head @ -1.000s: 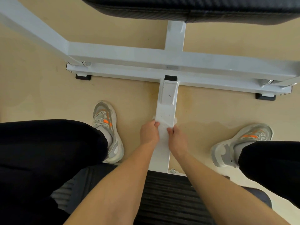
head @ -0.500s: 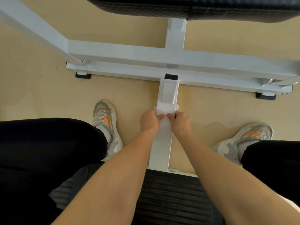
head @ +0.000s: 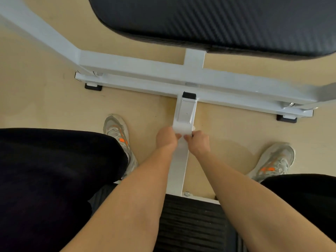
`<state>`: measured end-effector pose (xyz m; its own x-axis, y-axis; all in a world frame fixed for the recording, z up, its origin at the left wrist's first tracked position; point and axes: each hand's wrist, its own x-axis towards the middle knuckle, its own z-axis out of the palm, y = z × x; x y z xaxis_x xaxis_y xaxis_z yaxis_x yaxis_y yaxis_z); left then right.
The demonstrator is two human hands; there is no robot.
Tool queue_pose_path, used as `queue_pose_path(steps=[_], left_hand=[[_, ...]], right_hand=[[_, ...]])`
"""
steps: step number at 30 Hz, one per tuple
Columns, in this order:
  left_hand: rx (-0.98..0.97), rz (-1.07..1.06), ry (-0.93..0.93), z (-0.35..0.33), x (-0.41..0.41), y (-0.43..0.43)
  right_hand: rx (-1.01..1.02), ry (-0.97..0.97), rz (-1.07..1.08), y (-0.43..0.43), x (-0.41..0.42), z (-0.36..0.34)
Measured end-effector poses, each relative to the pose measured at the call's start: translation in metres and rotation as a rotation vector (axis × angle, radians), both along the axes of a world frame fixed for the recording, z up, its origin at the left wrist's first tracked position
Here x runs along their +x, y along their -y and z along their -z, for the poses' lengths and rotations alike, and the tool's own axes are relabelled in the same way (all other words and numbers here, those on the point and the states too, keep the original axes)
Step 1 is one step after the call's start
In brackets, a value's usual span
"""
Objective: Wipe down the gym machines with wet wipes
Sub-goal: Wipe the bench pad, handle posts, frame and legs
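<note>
both hands on the wipe, midway along the white bar

the wet wipe (head: 182,130) is draped across the top of the white centre bar (head: 179,170) of the gym machine, just below the raised bracket (head: 186,111) where that bar meets the lower cross beam (head: 138,86). the left hand (head: 166,139) sits on the left side of the bar and the right hand (head: 197,142) on the right. both have their fingers curled and clamped on the wipe, with the thumbs nearly meeting over the middle of the bar. the wipe's edges stick out a little past the bar on both sides.

a black end cap (head: 189,95) sits at the top of the bracket. beyond the beams a dark padded cushion (head: 218,20) fills the upper part of the view. a ribbed black seat pad (head: 190,224) lies between the forearms, with a bolt (head: 186,193) at its front edge. grey shoes with orange marks stand on the tan floor (head: 45,106), the left shoe (head: 118,131) and the right shoe (head: 276,160) on either side of the bar.
</note>
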<state>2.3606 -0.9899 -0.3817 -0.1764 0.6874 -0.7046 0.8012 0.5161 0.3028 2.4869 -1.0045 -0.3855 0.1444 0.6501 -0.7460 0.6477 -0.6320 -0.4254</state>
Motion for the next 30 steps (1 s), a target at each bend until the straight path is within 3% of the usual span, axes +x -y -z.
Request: queue_pose_path(steps=[3, 7, 12, 14, 23, 27, 30], left_hand=[[-0.055, 0.043, -0.025, -0.011, 0.001, 0.009], [-0.096, 0.041, -0.039, -0.014, -0.008, 0.043], [-0.312, 0.162, 0.001, -0.017, -0.026, 0.109], [-0.287, 0.191, 0.033, -0.014, -0.033, 0.109], [0.04, 0.028, 0.098, -0.002, -0.024, 0.031], [0.058, 0.066, 0.095, 0.0, -0.022, 0.02], [-0.035, 0.093, 0.13, 0.004, -0.031, 0.052]], right_hand=[[-0.064, 0.037, -0.156, 0.009, 0.0, -0.009], [-0.078, -0.007, -0.147, 0.038, 0.001, -0.019], [-0.302, -0.021, -0.233, 0.109, -0.011, -0.018], [-0.333, -0.037, -0.256, 0.106, -0.008, -0.008], [0.019, 0.045, -0.006, 0.028, -0.005, 0.009], [0.052, 0.041, -0.003, 0.022, -0.005, 0.007], [-0.018, 0.004, -0.035, 0.058, -0.007, 0.004]])
